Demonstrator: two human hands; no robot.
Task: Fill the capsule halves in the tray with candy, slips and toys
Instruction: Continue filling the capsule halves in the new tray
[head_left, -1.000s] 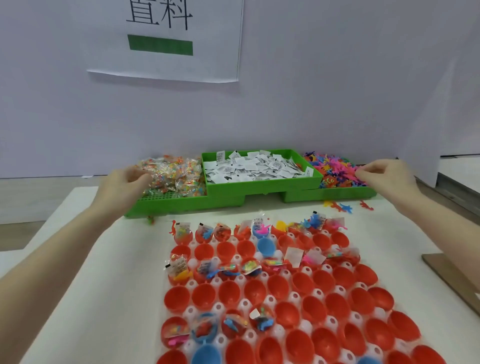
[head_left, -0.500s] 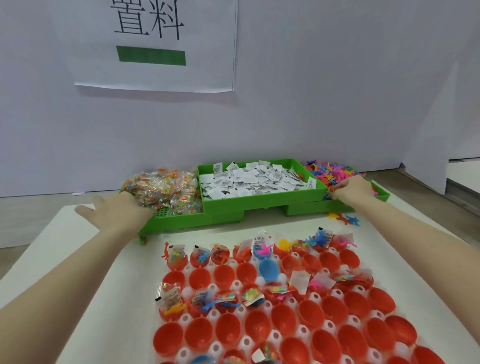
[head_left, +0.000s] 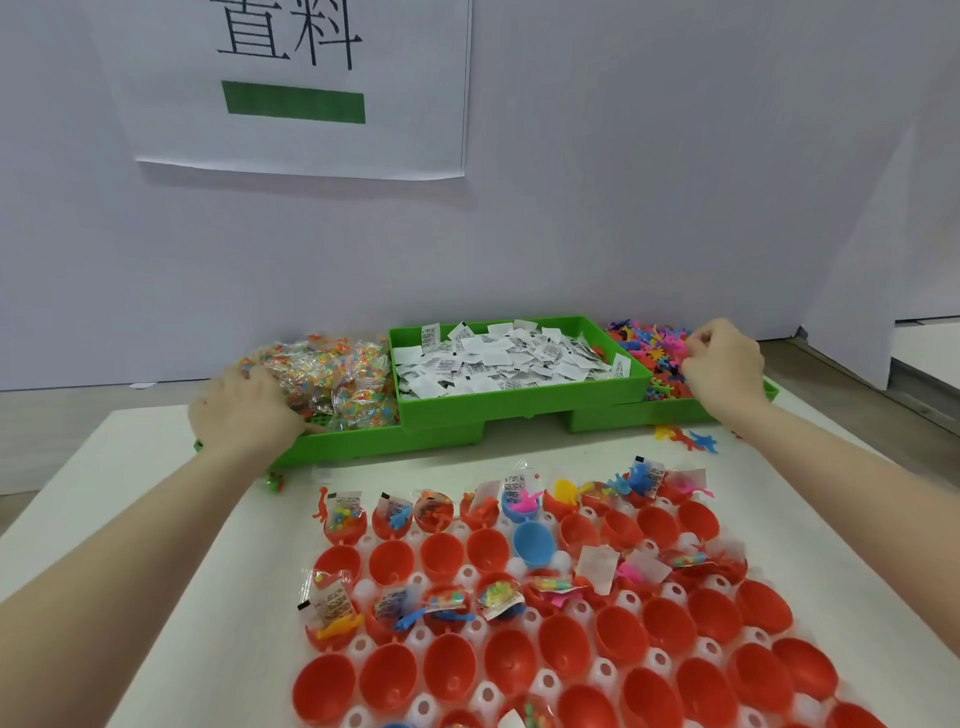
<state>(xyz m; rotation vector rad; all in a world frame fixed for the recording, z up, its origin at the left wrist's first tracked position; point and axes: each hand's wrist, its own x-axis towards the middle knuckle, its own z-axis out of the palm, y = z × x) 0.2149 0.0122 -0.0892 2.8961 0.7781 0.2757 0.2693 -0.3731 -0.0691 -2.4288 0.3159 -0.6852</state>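
A white tray (head_left: 363, 590) near me holds several red capsule halves (head_left: 441, 553) and a blue one (head_left: 533, 543). Its far row and third row hold candy, slips and toys; most nearer halves are bare. My left hand (head_left: 244, 410) reaches into the pile of candy packets (head_left: 337, 379) at the back left, fingers curled into it with the tips hidden. At the back right, my right hand (head_left: 722, 364) pinches at the heap of small coloured toys (head_left: 649, 348) with curled fingers. Between them, white paper slips (head_left: 498, 358) fill the raised green bin (head_left: 519, 410).
Loose toys (head_left: 685, 439) lie on the white table (head_left: 156, 519) in front of the right green tray. One candy piece (head_left: 275, 483) sits near the left tray's corner. A white wall with a paper sign (head_left: 296, 78) stands right behind the bins.
My left hand moved from the tray's front edge into the candy pile and curled its fingers. My right hand shifted right and curled over the toys. The view tilted up slightly.
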